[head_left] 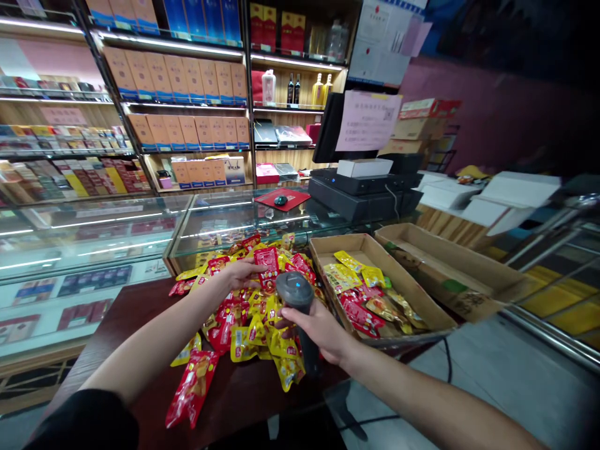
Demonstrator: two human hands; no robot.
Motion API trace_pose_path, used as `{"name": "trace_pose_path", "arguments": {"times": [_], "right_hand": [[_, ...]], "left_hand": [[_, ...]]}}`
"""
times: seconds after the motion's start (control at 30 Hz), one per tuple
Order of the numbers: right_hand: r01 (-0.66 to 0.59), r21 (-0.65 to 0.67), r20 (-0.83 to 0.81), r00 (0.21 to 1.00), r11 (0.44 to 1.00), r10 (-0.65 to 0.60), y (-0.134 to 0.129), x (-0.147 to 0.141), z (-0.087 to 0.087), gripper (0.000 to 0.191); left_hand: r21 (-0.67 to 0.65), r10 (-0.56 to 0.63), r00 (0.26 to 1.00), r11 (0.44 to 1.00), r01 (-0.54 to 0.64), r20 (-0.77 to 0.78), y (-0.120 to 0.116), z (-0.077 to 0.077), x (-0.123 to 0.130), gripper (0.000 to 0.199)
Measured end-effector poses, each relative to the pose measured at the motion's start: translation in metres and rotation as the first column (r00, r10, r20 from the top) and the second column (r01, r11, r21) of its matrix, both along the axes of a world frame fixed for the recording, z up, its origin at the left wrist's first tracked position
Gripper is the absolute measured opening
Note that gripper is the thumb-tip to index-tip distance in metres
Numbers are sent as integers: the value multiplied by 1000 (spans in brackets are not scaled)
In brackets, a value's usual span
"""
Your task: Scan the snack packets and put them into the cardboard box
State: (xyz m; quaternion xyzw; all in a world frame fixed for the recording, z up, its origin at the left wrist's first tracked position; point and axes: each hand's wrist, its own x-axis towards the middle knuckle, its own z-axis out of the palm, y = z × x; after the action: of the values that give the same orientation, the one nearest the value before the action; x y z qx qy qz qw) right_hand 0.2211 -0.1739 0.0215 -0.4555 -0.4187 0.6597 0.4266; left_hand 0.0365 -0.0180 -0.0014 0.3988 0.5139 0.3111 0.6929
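Note:
In my right hand (323, 331) is a dark grey handheld barcode scanner (296, 289), its head pointing away from me and a blue light on top. My left hand (244, 275) grips a red snack packet (267, 267) by its left edge, just beyond the scanner head. Beneath both hands spreads a heap of red and yellow snack packets (229, 322) on the dark red table (140, 325). One long red packet (193, 387) lies at the heap's near left side. To the right, a cardboard box (394, 281) holds several more packets.
A second cardboard box (478, 269) stands right of the first. Behind the heap is a glass display counter (225, 215) with a mouse (280, 200) on a red pad. A monitor (328, 128) and black cash drawer (347, 194) stand beyond. Stocked shelves line the back wall.

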Motion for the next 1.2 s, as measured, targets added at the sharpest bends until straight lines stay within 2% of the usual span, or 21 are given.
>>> {"name": "trace_pose_path", "arguments": {"times": [0.17,0.47,0.63,0.87,1.0,1.1,1.2], "right_hand": [[-23,-27,39,999,999,24,-10,-3,-9,34],[-4,-42,101,995,999,8,-17,-10,-9,34],[5,-37,95,995,999,-1,-16,-11,-8,32],[0,-22,71,997,1000,2,-13,-12,-9,28],[-9,-41,70,997,999,12,-11,-11,-9,26],[43,1,69,997,999,-43,0,-8,-11,20],[196,37,47,979,980,-198,25,-2,-11,14]], "left_hand": [[5,-28,1000,1000,28,12,2,7,6,41],[31,-85,996,996,85,22,3,6,6,35],[20,-65,998,998,65,11,1,6,5,33],[16,-47,997,999,46,67,5,-7,3,38],[7,-17,998,1000,17,53,3,-2,1,42],[-7,-18,999,1000,18,41,-4,7,0,42],[-4,-59,997,998,59,46,-12,11,1,39]]}}
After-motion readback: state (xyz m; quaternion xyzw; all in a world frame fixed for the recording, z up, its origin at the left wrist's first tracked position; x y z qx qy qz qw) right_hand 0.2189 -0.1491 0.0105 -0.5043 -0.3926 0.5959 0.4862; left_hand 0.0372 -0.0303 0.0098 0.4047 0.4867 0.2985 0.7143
